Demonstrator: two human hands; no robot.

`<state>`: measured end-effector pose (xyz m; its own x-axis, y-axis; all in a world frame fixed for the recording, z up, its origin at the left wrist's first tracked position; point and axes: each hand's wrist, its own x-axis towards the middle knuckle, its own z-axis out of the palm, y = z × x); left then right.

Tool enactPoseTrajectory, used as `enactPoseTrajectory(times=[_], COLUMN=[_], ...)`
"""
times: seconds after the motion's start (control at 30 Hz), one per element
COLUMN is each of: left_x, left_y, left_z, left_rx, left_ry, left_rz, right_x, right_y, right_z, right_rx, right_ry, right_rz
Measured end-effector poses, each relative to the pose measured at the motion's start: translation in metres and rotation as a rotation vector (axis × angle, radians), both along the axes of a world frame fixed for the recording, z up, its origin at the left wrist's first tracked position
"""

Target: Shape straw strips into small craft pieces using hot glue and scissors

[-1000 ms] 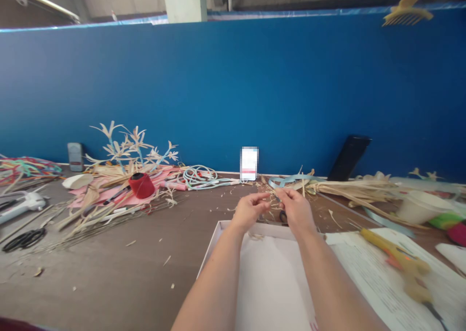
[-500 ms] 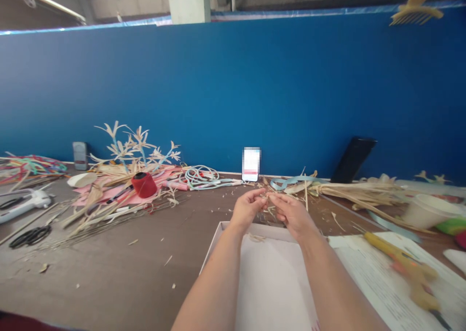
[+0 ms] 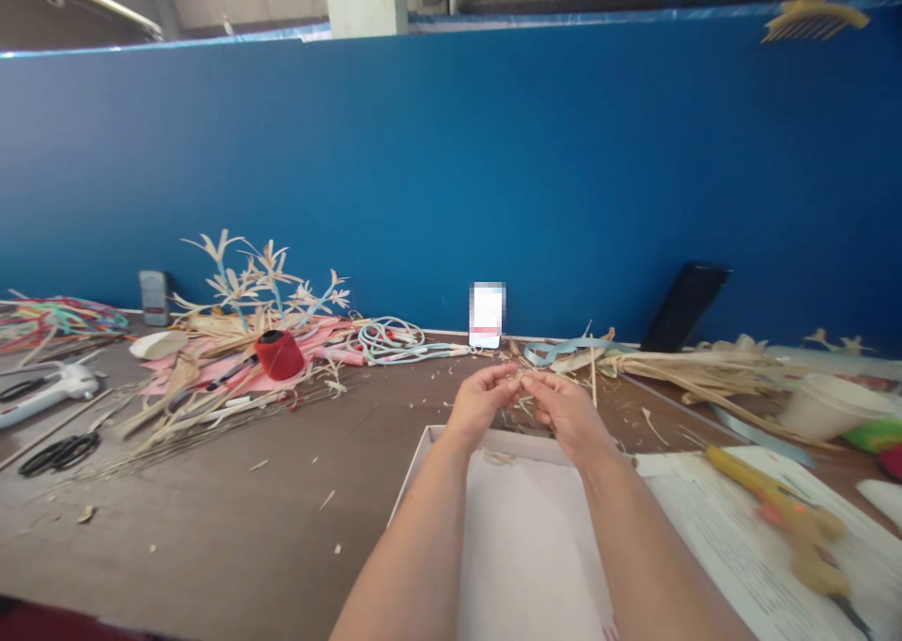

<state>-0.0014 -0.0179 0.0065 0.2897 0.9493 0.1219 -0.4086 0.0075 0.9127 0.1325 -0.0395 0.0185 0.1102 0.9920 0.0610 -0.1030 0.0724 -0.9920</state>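
Clock centred on the hands, 12 toward the blue wall [image 3: 423, 171]. Left hand [image 3: 480, 401] and right hand [image 3: 569, 411] meet at the fingertips, fingers curled; whether they grip a small pale piece cannot be told. Any workpiece would be there, just past the box's far wall. Step judged: fine fingertip work; the next move calls for a steady, light pinch. White box [image 3: 532, 446], 6 o'clock: a few pale strips [image 3: 499, 457] at its far end. White cup [image 3: 824, 408], 3 o'clock: contents not visible.
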Motion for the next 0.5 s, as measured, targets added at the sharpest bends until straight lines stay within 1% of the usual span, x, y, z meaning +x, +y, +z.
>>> enactPoseTrajectory(times=[0.13,0.27,0.5], left_x=[-0.0007,0.0004,0.0018], left_y=[-0.0018,0.0005,0.0037], left_z=[0.0016,-0.0017,-0.0056], left_rx=[-0.020,-0.048,0.007], left_ry=[0.015,-0.002,-0.018], left_rz=[-0.018,-0.005,0.029], right_x=[0.0012,0.0007,0.0000], right_y=[0.0010,0.0003,-0.0002], right_z=[-0.0004,0.0012,0.0003], right_rx=[-0.003,-0.006,0.012], right_ry=[0.012,0.012,0.006], right_rz=[-0.030,-0.051,-0.029])
